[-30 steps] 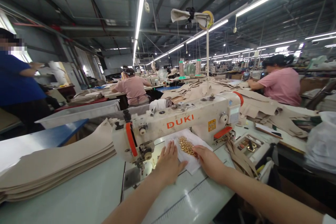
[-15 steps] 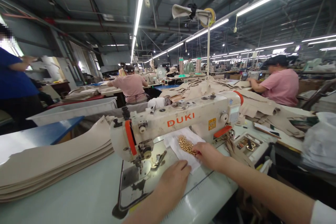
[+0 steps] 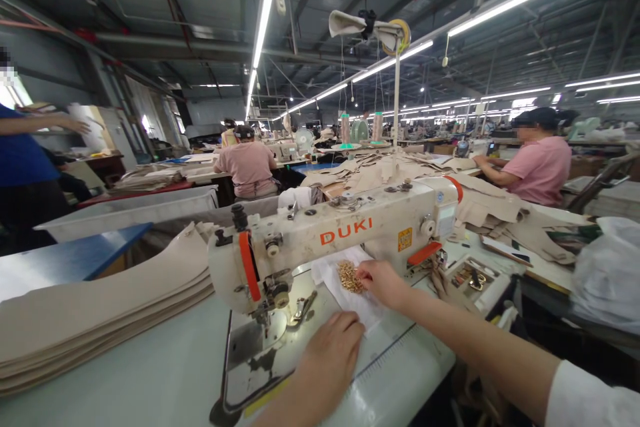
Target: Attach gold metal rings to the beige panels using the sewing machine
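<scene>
A small heap of gold-coloured metal pieces lies on a crumpled white cloth or soft bag under the arm of the sewing machine. At the heap's right edge, my right hand has its thumb and fingers pinched together. Whatever sits between those fingertips is too small to make out. My left hand rests palm down at the near left edge of the white material, fingers loosely bent and holding nothing visible. Left of it are the needle plate and a small metal guide on the machine bed.
Stacked beige panels lie left of the machine. To the right stand a small parts tray and a white plastic bag. More beige pieces cover the table behind. Co-workers sit beyond, and a person in blue stands at left.
My right hand has shifted slightly left and up over the heap, which looks more gathered together. The left hand has moved down a little. The person in blue has lowered an arm.
</scene>
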Demonstrator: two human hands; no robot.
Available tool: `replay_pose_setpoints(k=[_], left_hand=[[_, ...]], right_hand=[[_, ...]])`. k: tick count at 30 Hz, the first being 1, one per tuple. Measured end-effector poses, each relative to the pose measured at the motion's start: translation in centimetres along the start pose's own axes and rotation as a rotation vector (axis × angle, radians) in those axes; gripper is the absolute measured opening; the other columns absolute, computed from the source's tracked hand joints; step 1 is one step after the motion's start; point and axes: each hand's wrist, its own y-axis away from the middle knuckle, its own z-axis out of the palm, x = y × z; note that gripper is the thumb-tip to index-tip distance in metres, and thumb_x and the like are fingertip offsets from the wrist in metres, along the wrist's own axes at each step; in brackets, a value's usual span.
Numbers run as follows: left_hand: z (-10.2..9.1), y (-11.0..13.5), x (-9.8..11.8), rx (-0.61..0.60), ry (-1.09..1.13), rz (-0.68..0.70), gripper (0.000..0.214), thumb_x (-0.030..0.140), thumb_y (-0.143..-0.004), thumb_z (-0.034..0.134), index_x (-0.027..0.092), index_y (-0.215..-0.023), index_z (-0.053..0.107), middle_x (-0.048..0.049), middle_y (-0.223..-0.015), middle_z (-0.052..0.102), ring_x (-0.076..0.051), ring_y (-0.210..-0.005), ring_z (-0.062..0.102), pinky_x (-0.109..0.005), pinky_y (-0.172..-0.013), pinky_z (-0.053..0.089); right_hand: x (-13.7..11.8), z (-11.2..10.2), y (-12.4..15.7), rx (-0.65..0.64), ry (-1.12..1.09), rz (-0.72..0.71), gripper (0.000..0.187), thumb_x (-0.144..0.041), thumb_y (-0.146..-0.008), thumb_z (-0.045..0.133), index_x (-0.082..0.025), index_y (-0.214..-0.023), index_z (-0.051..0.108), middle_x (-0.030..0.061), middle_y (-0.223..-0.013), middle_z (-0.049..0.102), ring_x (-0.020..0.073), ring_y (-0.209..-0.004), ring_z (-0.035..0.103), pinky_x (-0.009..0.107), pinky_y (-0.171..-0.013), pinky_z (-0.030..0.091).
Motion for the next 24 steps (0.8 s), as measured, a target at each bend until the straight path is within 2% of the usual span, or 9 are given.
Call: replay_pose_setpoints(k=[6, 11, 14, 16, 18, 19, 21, 24], left_hand=[[0.1, 0.1, 0.2, -0.012, 0.028, -0.011, 0.026, 0.010, -0.089, 0.040, 0.022, -0.101, 0.060, -0.0046, -0.107, 0.061, -0.020, -0.102, 0.054, -0.035, -0.092, 0.046], [0.0, 0.0, 0.3, 0.011, 0.018, -0.006, 0.025, 0.010, -0.088, 0.042, 0.022, -0.099, 0.060, -0.0042, -0.105, 0.061, -0.019, -0.100, 0.054, -0.033, -0.090, 0.046], [-0.1, 0.3, 0.5, 0.043, -0.043, 0.040, 0.020, 0.012, -0.088, 0.044, 0.019, -0.096, 0.061, -0.0049, -0.101, 0.062, -0.019, -0.098, 0.055, -0.031, -0.090, 0.046], [-0.1, 0.6, 0.7, 0.046, -0.119, 0.106, 0.018, 0.016, -0.089, 0.044, 0.016, -0.096, 0.061, -0.0057, -0.099, 0.063, -0.019, -0.097, 0.056, -0.029, -0.088, 0.047], [0.4, 0.7, 0.7, 0.039, -0.175, 0.116, 0.018, 0.019, -0.090, 0.045, 0.016, -0.095, 0.062, -0.0050, -0.097, 0.065, -0.018, -0.094, 0.058, -0.028, -0.088, 0.047], [0.8, 0.8, 0.7, 0.036, -0.203, 0.115, 0.018, 0.020, -0.089, 0.046, 0.015, -0.095, 0.062, -0.0052, -0.096, 0.066, -0.018, -0.093, 0.059, -0.028, -0.089, 0.046], [1.7, 1.2, 0.7, 0.015, -0.278, 0.134, 0.018, 0.021, -0.087, 0.049, 0.012, -0.094, 0.062, -0.0080, -0.094, 0.067, -0.019, -0.091, 0.061, -0.029, -0.085, 0.048], [2.6, 3.1, 0.5, -0.057, -0.352, 0.199, 0.021, 0.028, -0.087, 0.050, 0.014, -0.096, 0.063, -0.0096, -0.095, 0.068, -0.020, -0.088, 0.065, -0.026, -0.072, 0.052]], right_hand=[[1.1, -1.3, 2.2, -0.023, 0.017, 0.020, 0.023, -0.001, -0.073, 0.046, -0.012, -0.076, 0.066, 0.0037, -0.073, 0.066, 0.0112, -0.066, 0.055, 0.019, -0.060, 0.035], [1.1, 0.2, 2.2, -0.062, 0.050, -0.025, 0.020, -0.004, -0.072, 0.049, -0.014, -0.073, 0.067, 0.0053, -0.079, 0.068, 0.0155, -0.074, 0.058, 0.023, -0.068, 0.039], [0.4, 0.9, 1.9, -0.059, 0.039, -0.068, 0.023, -0.006, -0.072, 0.045, -0.014, -0.075, 0.066, 0.0071, -0.082, 0.068, 0.0180, -0.079, 0.060, 0.026, -0.074, 0.042], [0.4, 1.2, 2.0, -0.050, 0.031, -0.093, 0.025, -0.006, -0.072, 0.041, -0.013, -0.071, 0.065, 0.0086, -0.077, 0.068, 0.0202, -0.076, 0.061, 0.028, -0.071, 0.044], [0.9, 1.6, 2.3, -0.035, 0.024, -0.136, 0.027, -0.009, -0.074, 0.037, -0.013, -0.070, 0.063, 0.0099, -0.073, 0.067, 0.0217, -0.070, 0.063, 0.031, -0.067, 0.047], [1.4, 1.9, 2.4, -0.005, 0.013, -0.159, 0.029, -0.012, -0.076, 0.035, -0.014, -0.074, 0.064, 0.0098, -0.075, 0.068, 0.0217, -0.070, 0.064, 0.032, -0.067, 0.049], [2.1, 2.5, 2.9, 0.166, -0.076, -0.233, 0.027, -0.024, -0.080, 0.039, -0.017, -0.081, 0.066, 0.0083, -0.081, 0.070, 0.0202, -0.069, 0.066, 0.029, -0.065, 0.053], [2.2, 3.9, 4.1, 0.352, -0.091, -0.410, 0.028, -0.035, -0.085, 0.044, -0.020, -0.092, 0.067, 0.0059, -0.093, 0.071, 0.0183, -0.080, 0.068, 0.025, -0.069, 0.056]])
